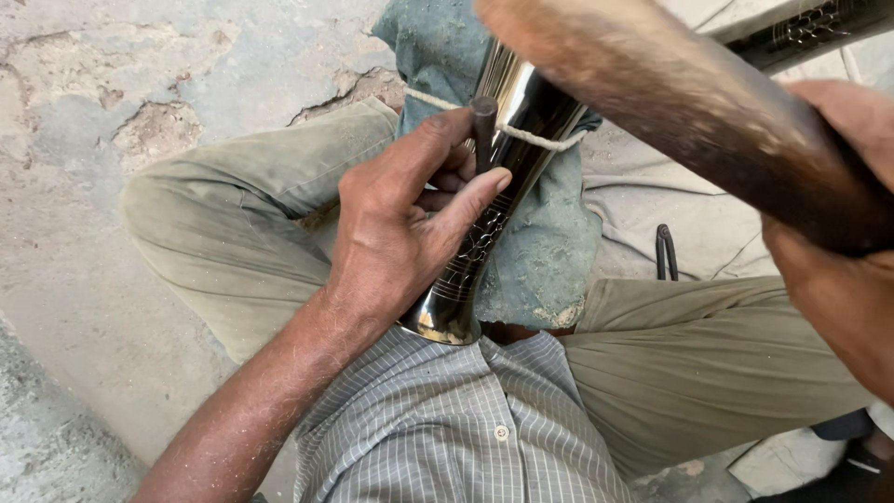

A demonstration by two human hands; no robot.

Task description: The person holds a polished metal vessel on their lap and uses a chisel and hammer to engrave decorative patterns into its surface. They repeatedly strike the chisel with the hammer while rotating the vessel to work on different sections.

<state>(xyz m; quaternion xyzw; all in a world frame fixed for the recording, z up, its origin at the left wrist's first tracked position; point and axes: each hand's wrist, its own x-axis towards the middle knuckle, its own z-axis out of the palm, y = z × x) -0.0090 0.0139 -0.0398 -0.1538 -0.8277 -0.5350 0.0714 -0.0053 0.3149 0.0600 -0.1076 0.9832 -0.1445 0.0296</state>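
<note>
Seated figure seen from above, cross-legged on cracked grey concrete floor (84,112), in olive trousers (233,224) and grey checked shirt (447,428). Shiny dark flared metal vessel with engraved line pattern (507,158) lay tilted across the lap, wide rim near the belly, narrow end pointing far and right. Rested on a dusty blue-green cloth pad (549,242) and was bound to it by a pale cord (540,140), probably to stop rolling and slipping. Left hand (400,224) pinched a short dark metal punch (483,130) between thumb and forefinger, tip set upright against the vessel's surface, other fingers curled against the metal, seemingly to steady it. Right hand (838,261), at the right edge, was clenched round a thick brown wooden handle (689,102), blurred and raised above the punch, apparently a mallet held ready over it. Head of that tool out of view. Small dark looped strap (665,250) lay on pale fabric just right of the pad.
</note>
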